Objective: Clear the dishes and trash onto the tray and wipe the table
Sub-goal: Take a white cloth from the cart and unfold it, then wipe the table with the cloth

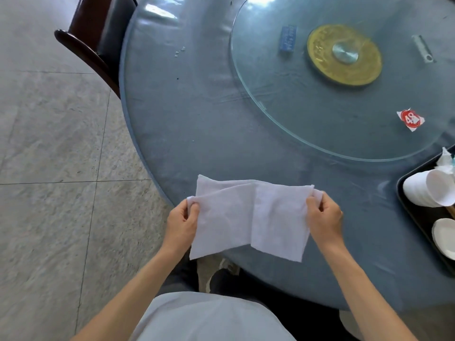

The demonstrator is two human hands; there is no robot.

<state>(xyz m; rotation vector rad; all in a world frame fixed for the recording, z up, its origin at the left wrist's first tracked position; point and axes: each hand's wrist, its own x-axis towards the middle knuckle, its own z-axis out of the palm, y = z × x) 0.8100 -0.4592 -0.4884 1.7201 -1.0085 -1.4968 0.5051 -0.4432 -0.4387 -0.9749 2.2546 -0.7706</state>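
**Folding the cloth before the wipe**

Folding comes first: bring your 2 hands together so the white cloth [251,217] doubles into a firm pad, edges matched, then lay it flat on the blue table [197,124] and sweep toward the droplets near the far rim. Your left hand [182,220] pinches the cloth's left edge, thumb on top, fingers curled under. Your right hand [323,217] grips the right edge likewise. The cloth hangs stretched between them over the near table edge. Dishes already sit on the tray [403,207].

The surface [197,124] lies open at frame centre-left. A glass turntable [283,99] fills the upper right. A tray [403,205] of cups [426,191] blocks the right edge.
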